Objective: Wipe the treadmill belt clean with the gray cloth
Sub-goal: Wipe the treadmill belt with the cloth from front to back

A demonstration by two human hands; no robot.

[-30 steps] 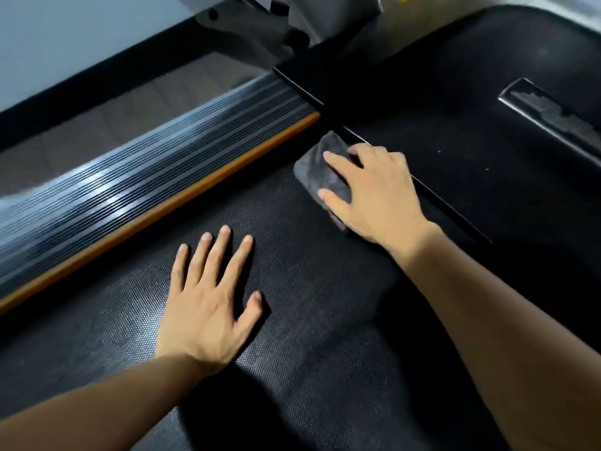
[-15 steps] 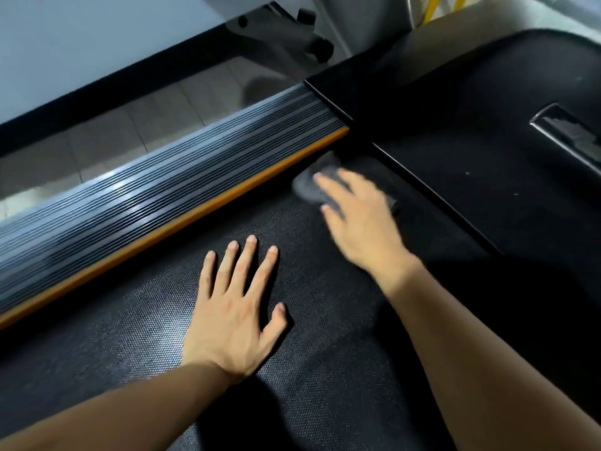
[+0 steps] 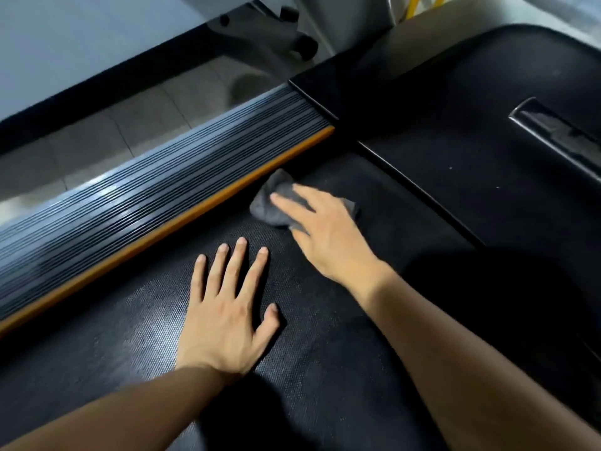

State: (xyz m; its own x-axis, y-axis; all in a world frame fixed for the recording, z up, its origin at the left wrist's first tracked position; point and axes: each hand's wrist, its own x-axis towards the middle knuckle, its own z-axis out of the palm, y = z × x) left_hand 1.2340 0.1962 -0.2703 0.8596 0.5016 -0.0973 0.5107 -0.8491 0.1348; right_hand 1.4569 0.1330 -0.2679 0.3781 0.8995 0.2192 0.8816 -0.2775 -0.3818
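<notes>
You're in the wiping step rn, near the top corner of the belt.

Far left first: the ribbed side rail (image 3: 156, 187) runs along the belt w/ an orange strip (image 3: 182, 219) at its inner edge. The cloth is close to that strip, so watch you don't rub the rail instead.

Next, your left hand (image 3: 227, 307) lies flat on the treadmill belt (image 3: 130, 346). Fingers are straight & spread apart, palm down, holding nothing. It looks like it props you up.

Then the gray cloth (image 3: 270, 203). It sits on the belt just beside the orange strip, near the black front cover (image 3: 487, 118). It's small, dark gray, soft & bunched up a bit, w/ one corner poking up at the back. It looks like it will slide easy but may fold under your hand.

Your right hand (image 3: 328, 236) is on top of the cloth, fingers mostly straight & pressing it down, not pinching it. The hand is a bit blurry, so I can't tell exactly how the thumb lies.

Next move, I think: keep pushing flat & sweep the cloth across the belt toward the right side, then come down toward you, row by row. Press even so the cloth stays open. Most of the belt near you prob needs wiping too, tho I can't tell dirt from shine on it.
</notes>
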